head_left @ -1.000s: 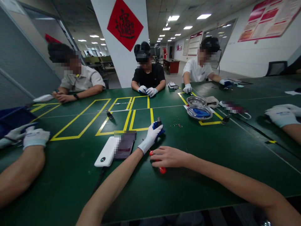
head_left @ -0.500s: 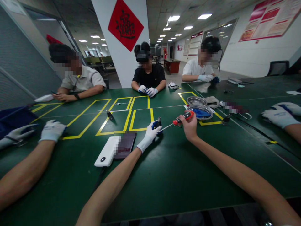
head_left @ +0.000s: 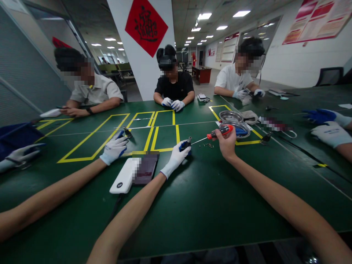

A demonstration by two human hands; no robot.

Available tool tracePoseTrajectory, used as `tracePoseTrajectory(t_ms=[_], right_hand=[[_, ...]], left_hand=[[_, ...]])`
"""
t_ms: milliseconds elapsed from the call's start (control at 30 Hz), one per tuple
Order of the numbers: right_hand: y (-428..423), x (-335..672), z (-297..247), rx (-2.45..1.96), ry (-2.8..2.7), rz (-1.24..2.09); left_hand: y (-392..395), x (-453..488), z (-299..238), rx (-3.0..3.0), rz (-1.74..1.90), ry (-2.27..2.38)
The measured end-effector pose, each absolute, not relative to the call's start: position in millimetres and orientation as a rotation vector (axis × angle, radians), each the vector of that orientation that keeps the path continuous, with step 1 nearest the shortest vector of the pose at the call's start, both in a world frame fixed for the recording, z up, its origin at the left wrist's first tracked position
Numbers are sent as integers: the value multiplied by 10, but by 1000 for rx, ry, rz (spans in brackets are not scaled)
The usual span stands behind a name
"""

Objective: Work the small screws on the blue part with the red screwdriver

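Note:
My left hand (head_left: 177, 156), in a white glove with blue palm, is closed around a small dark metal part (head_left: 188, 140) and holds it on the green table (head_left: 209, 198). My bare right hand (head_left: 227, 143) grips a screwdriver (head_left: 220, 131) with a red and black handle. Its thin shaft points left, with the tip close to the small part. Several tiny screws (head_left: 208, 145) lie on the table just below the shaft.
A white power bank (head_left: 123, 180) and a dark phone (head_left: 145, 168) lie left of my forearm. Two metal dishes (head_left: 230, 117) stand behind my right hand. A neighbour's gloved hand (head_left: 114, 148) reaches in from the left. Other people sit around the table; yellow tape boxes (head_left: 154, 137) mark it.
My right hand picked the screwdriver up off the table near me and carried it forward to the part in my left hand. The neighbour's gloved hand on the left reached further across the table.

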State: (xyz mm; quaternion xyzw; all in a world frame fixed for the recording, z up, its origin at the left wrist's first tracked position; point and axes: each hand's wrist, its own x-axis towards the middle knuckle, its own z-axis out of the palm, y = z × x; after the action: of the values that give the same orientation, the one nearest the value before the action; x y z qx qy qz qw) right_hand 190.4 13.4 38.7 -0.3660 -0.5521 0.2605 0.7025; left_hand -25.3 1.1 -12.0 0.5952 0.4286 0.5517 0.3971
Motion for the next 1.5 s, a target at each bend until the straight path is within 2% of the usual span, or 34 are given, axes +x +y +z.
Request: tracePoseTrajectory(t_ms=[267,500,900,1500], right_hand=[[-28,1869,546,-753,-1319,571],[-87,1900,648,-715,-1477,415],[-23,1933,661,-782,-1267,360],[-42,1915,663,-813,-1430,429]], left_hand=[[-46,-235,-62,1520,1411,1136],[-92,-234,-32,1669,1366,1240],[-192,-189,25,1812,1258,1407],[-234,-183,79,1952,1226,1455]])
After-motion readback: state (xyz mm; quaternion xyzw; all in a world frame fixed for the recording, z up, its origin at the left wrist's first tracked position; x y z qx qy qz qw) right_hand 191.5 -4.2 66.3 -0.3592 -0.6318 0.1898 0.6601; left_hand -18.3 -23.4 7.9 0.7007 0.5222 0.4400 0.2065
